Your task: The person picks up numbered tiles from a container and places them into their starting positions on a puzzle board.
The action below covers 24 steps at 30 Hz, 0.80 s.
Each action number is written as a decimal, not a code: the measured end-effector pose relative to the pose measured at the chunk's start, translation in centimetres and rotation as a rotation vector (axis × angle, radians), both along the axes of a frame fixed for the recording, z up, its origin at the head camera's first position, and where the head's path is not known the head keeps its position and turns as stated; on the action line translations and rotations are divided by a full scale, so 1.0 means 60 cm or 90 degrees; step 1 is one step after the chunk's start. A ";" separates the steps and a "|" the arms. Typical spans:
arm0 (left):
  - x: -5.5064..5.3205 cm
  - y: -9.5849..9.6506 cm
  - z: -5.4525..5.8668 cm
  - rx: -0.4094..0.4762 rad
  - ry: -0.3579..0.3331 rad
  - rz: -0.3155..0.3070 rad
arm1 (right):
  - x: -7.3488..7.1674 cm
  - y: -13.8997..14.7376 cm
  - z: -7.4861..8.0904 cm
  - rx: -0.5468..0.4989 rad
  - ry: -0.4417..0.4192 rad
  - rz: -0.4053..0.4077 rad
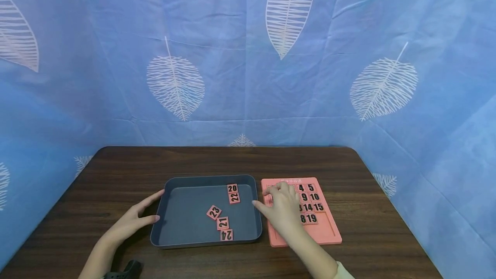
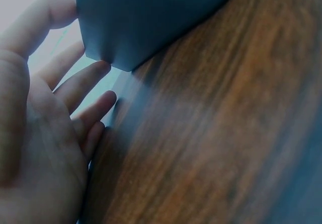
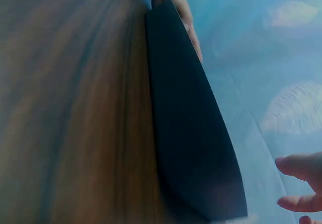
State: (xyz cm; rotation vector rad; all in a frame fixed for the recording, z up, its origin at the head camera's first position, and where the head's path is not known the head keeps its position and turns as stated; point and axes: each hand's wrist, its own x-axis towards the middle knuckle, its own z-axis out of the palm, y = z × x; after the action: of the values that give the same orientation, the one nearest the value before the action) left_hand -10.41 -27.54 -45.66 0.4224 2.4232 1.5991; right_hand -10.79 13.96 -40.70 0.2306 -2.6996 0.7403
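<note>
My left hand (image 1: 129, 224) rests at the left side of a dark grey tray (image 1: 186, 214), thumb and fingers spread and touching its outer wall. The left wrist view shows the fingertips against the tray wall (image 2: 136, 22). My right hand (image 1: 284, 210) hovers above the left part of a pink number board (image 1: 327, 229), thumb apart from the fingers, no tile visible in it. It covers several tiles there. In the right wrist view only some fingertips (image 3: 297, 183) show, beside the tray's end. Number tiles such as 10 (image 1: 314, 197) and 19 (image 1: 311, 218) sit in rows on the board.
Inside the tray lie loose pink tiles: 20 (image 1: 232, 188), 22 (image 1: 234, 198), 23 (image 1: 214, 212), 21 (image 1: 222, 223) and 24 (image 1: 226, 235), some turned. Everything stands on a dark wooden table (image 1: 372, 244). A blue curtain (image 1: 232, 76) with white leaves hangs behind.
</note>
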 end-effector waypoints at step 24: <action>0.000 0.000 -0.001 -0.022 0.002 0.015 | -0.116 -0.131 -0.046 0.203 -0.022 0.010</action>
State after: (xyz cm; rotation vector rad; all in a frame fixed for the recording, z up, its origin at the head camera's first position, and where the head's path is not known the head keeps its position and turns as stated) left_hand -10.39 -27.56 -45.70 0.3927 2.4632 1.5639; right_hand -17.74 6.09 -43.46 0.3179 -2.8413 0.3148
